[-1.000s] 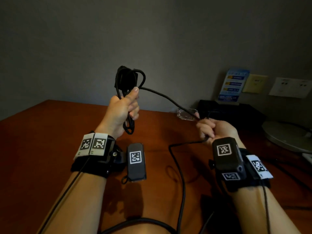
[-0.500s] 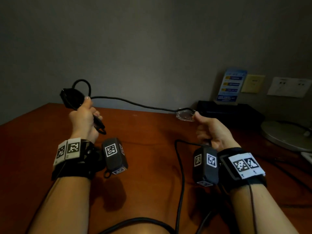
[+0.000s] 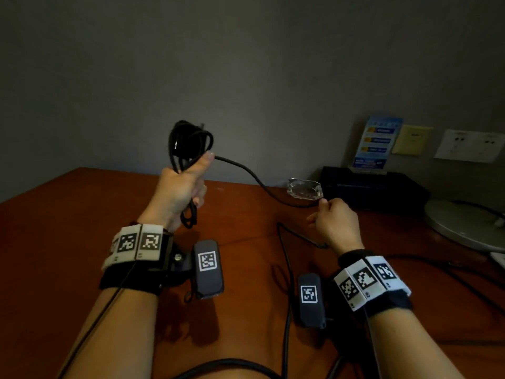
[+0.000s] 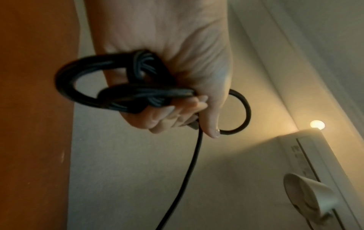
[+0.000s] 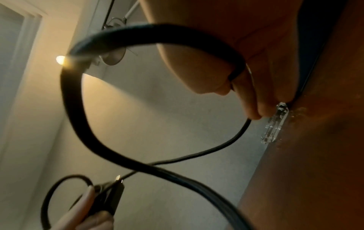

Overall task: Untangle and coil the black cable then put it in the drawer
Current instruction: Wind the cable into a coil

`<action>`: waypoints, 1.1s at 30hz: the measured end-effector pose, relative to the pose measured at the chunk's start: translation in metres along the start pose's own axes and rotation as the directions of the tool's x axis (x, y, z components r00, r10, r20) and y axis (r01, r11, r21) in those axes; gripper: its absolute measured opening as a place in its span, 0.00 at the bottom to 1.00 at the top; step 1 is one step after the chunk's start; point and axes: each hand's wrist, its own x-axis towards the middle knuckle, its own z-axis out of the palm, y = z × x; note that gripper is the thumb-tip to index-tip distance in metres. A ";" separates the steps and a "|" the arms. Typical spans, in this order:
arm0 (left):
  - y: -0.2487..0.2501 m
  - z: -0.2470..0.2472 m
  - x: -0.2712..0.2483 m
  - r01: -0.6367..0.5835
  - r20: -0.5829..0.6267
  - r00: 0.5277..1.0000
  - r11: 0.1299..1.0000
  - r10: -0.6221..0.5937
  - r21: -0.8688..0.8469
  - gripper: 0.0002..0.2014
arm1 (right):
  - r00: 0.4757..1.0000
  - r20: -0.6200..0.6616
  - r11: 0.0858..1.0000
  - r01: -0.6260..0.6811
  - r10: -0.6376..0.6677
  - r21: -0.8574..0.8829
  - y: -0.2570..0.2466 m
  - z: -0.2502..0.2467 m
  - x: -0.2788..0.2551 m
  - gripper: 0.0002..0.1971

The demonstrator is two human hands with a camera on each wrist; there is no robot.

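My left hand is raised above the brown table and grips a bundle of coiled black cable, loops sticking out above the fist and below it. In the left wrist view the fingers curl round the bunched cable loops with the thumb pressed on top. One strand runs from the bundle down and right to my right hand, which pinches the cable between thumb and fingers. The rest of the cable trails from the right hand down over the table toward me. No drawer is in view.
A clear glass dish sits on the table just beyond my right hand. A black box with a blue card stands against the wall at the back right. A round grey base and other cords lie at the right edge.
My left hand swung out to the far left, stretching the strand, then came back to the middle and higher with more loops in its grip. The right hand stayed near the glass dish.
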 end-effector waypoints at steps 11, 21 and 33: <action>0.008 0.039 -0.013 -0.091 0.306 0.951 0.987 0.047 0.129 0.25 | 0.848 0.416 0.802 0.482 -0.327 -0.353 -0.024 0.001 -0.018 0.13; 0.004 0.026 -0.005 -0.076 0.098 0.993 0.981 0.059 0.177 0.26 | 0.786 0.562 0.842 -0.102 -0.257 0.529 -0.038 -0.017 -0.031 0.25; -0.012 0.048 -0.009 -0.133 0.301 0.953 0.838 -0.039 0.530 0.21 | 0.956 -0.100 0.859 0.291 -0.274 0.421 -0.048 -0.014 -0.019 0.20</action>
